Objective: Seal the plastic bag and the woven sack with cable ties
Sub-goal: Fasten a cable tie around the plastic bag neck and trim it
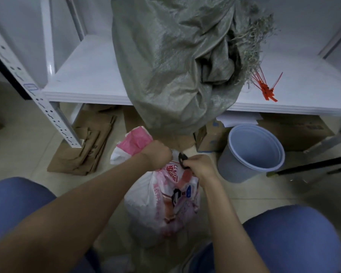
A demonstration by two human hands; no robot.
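A white and pink printed plastic bag (161, 205) stands on the floor between my knees. My left hand (158, 153) grips its gathered neck, and the pink top of the bag sticks out beyond my fist. My right hand (200, 166) pinches a black cable tie (182, 161) looped at the bag's neck. A grey-green woven sack (171, 62) lies on the white shelf, its frayed mouth open towards the right. Several red cable ties (265, 88) lie on the shelf beside the sack's mouth.
The white shelf (87, 75) stands ahead, with a perforated upright post (53, 113) at the left. A grey-blue bucket (252, 152) stands on the floor at the right. Flattened cardboard (89, 146) and boxes lie under the shelf. A black stand leg (311, 166) crosses the right side.
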